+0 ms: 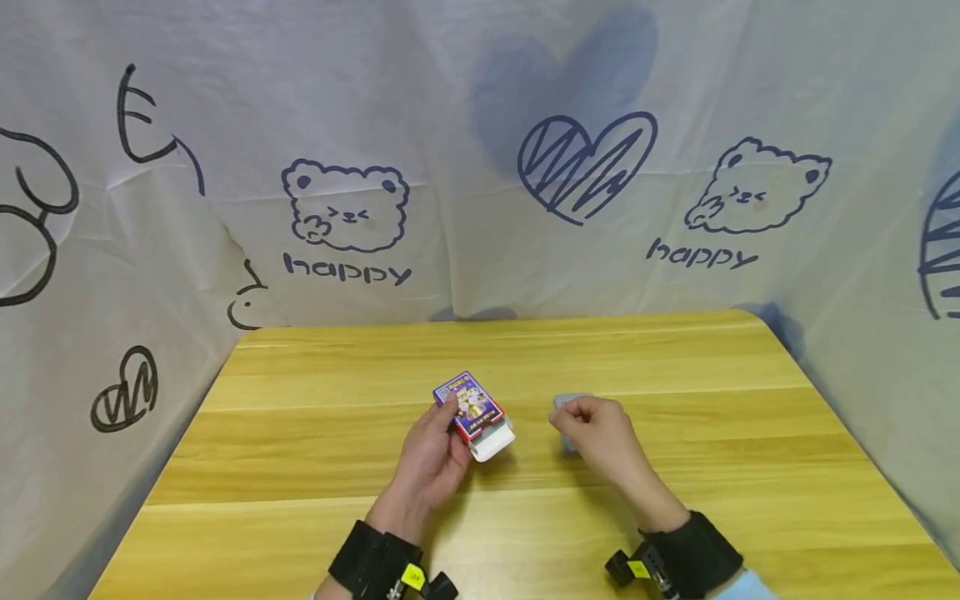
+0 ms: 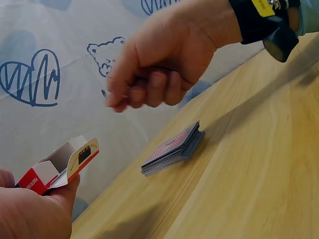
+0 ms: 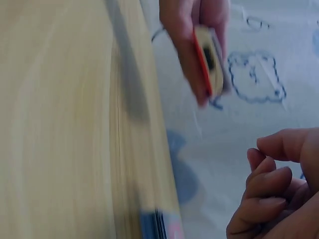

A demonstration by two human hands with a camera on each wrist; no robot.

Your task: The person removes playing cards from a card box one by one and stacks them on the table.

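Note:
My left hand (image 1: pixel 438 437) grips a small playing-card box (image 1: pixel 471 408) with a purple printed face and red sides, held just above the wooden table (image 1: pixel 675 375). Its white end flap (image 1: pixel 495 442) hangs open toward me. In the left wrist view the box (image 2: pixel 65 164) shows an open mouth. A deck of cards (image 2: pixel 172 149) lies slightly fanned on the table to the right of the box. My right hand (image 2: pixel 154 64) hovers above the deck with fingers curled and nothing visible in them. From the head view that hand (image 1: pixel 588 425) covers most of the deck (image 1: pixel 561 402).
White cloth printed with blue bears, hearts and "happy" (image 1: pixel 345 271) hangs behind the table and along both sides. The table's far edge (image 1: pixel 495 323) meets the cloth. Black wrist straps (image 1: pixel 375 558) sit on both forearms.

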